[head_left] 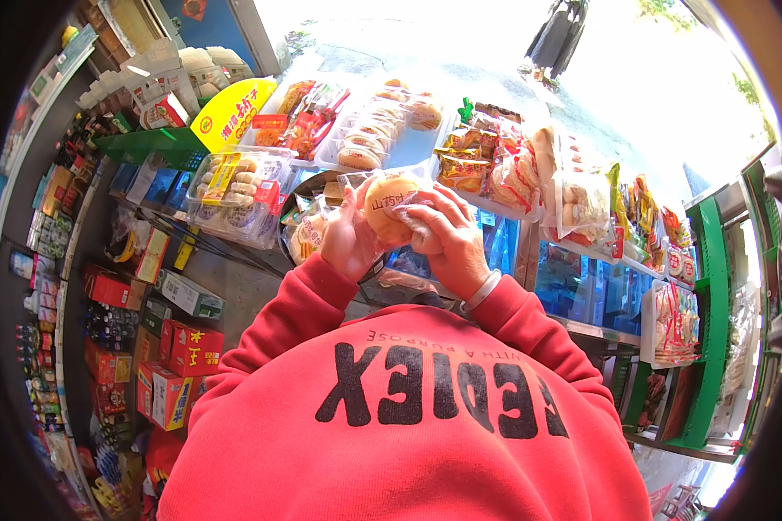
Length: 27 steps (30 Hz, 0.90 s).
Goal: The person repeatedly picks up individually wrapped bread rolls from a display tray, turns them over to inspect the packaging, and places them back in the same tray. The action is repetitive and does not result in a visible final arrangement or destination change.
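Fingers [432,214] hold wrapped bun [386,213] | tray [420,146] edge near | gap before sweatshirt [460,464]

Clear, crinkled plastic film [354,179] glints around the bun [386,227], whose crust looks smooth. The sweatshirt [391,473] near me is soft, matt cloth, its black lettering [421,386] duller and slightly mottled; the pale wristband [481,291] appears smooth. Over on the counter, the clear box [239,221] is stiff, shiny plastic, and the snack packets [463,165] catch light on glossy, wrinkled film. The yellow sign [226,117] looks flat and smooth, paper or plastic, I can't tell which. The green basket [161,149] seems plastic, the red cartons [189,347] printed cardboard.
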{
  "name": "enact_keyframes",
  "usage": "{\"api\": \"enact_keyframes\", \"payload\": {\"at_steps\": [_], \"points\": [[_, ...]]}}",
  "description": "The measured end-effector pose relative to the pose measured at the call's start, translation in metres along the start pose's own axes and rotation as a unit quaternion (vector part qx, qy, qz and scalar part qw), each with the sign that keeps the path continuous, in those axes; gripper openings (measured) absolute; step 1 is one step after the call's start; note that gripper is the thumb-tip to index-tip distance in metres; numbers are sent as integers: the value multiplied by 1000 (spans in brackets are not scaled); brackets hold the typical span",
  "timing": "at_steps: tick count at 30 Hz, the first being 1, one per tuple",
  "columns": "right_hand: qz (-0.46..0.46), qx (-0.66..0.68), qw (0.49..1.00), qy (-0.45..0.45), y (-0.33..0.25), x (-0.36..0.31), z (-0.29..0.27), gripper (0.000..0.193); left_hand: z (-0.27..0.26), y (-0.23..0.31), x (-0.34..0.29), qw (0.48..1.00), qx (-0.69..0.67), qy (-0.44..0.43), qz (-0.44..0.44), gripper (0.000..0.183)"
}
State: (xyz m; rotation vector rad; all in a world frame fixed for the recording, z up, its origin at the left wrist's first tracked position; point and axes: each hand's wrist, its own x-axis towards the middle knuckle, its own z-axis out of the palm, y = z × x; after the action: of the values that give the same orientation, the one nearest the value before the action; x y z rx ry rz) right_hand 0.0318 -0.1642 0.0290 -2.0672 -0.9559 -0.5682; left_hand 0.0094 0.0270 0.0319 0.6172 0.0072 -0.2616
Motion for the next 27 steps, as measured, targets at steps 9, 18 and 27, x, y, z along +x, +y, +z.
{"api": "enact_keyframes", "payload": {"at_steps": [9, 18, 27], "points": [[53, 57, 997, 3, 9, -5, -8, 46, -7, -4, 1, 999, -32, -30, 2, 64], [138, 113, 983, 49, 22, -14, -12, 48, -18, -1, 5, 999, -5, -15, 32, 62], [287, 251, 924, 33, 29, -5, -21, 50, -22, -12, 8, 999, 27, -4, 34, 64]]}}
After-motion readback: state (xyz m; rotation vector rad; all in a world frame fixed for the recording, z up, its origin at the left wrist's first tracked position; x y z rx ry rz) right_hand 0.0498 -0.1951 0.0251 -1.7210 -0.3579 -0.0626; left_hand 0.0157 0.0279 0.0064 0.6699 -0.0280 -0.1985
